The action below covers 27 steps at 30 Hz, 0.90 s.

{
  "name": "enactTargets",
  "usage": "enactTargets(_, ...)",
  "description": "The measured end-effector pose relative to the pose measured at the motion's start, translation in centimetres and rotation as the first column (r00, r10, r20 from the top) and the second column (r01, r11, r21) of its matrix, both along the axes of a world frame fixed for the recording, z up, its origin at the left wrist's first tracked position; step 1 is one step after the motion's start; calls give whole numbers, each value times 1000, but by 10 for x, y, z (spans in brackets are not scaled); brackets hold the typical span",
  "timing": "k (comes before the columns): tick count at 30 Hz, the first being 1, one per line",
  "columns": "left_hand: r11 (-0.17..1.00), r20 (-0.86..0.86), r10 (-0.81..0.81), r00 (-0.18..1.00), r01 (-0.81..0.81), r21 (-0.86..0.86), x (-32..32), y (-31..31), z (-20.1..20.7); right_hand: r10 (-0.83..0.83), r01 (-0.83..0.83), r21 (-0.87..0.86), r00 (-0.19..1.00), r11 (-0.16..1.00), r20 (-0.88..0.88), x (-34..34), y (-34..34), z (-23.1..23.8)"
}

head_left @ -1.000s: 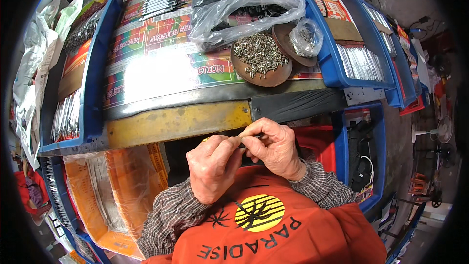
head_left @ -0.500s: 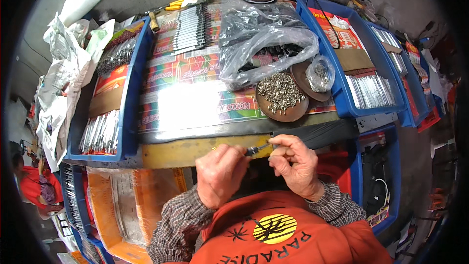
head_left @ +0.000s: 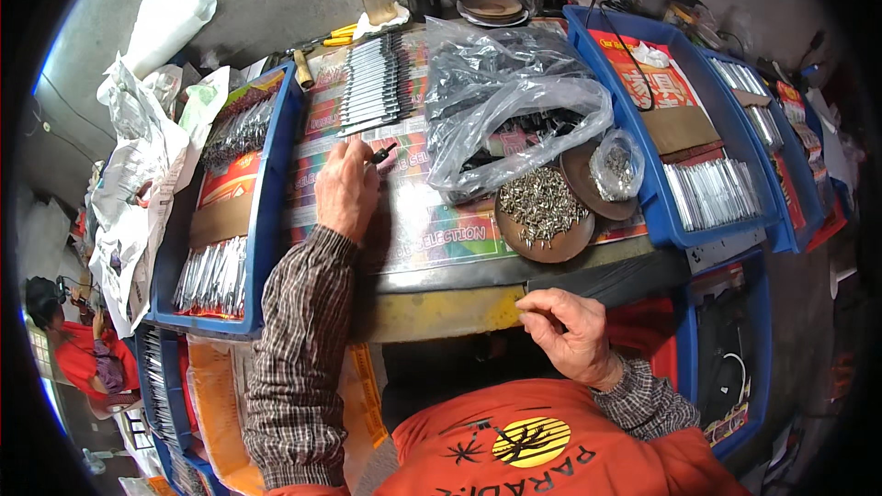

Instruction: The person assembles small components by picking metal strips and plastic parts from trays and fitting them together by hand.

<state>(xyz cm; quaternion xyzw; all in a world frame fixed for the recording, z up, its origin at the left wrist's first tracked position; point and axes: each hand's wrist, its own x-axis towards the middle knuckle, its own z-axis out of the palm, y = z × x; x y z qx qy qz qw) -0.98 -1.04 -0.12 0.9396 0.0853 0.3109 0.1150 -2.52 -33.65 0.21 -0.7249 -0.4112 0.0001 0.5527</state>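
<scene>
My left hand (head_left: 347, 191) reaches over the table, fingers closed round a slim part with a black end (head_left: 384, 153); the rest of it is hidden in the palm. Just beyond lies a neat row of slim silver rods with black ends (head_left: 372, 83). By the table's front edge my right hand (head_left: 571, 331) is held with thumb and forefinger pinched together. Whatever that pinch holds, if anything, is too small to see. Small brass-and-silver metal pieces (head_left: 542, 207) are heaped in a round brown dish (head_left: 558, 248) beyond the right hand.
An open clear plastic bag (head_left: 505, 83) of black parts lies mid-table. Blue trays of silver rods stand left (head_left: 262, 266) and right (head_left: 648, 165). A small bag of metal bits (head_left: 616, 165) rests on a second dish. Crumpled paper (head_left: 138, 165) hangs at far left; another person (head_left: 78, 349) sits beyond.
My left hand has moved from beside the right hand at the table edge out to the row of rods, carrying the black-ended part. My right hand has stayed near the edge, still pinched.
</scene>
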Motion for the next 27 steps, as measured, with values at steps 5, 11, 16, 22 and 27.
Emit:
enactTargets(5,998,-17,57,998,-57,8,26,16,-7,82,-82,-16,997,996,3,3,-2,2)
enactTargets(11,999,38,-23,999,21,50,45,28,-15,97,-97,-21,995,995,17,5,-3,3)
enactTargets(16,997,41,-35,999,32,77,53,32,-17,92,-91,-31,996,995,19,5,-3,3)
enactTargets(22,978,67,5,998,-19,206,60,36,-18,78,-77,-31,996,997,32,3,-2,3)
enactTargets(27,988,81,34,996,-46,148,48,33,-17,72,-71,-23,997,997,35,1,2,1)
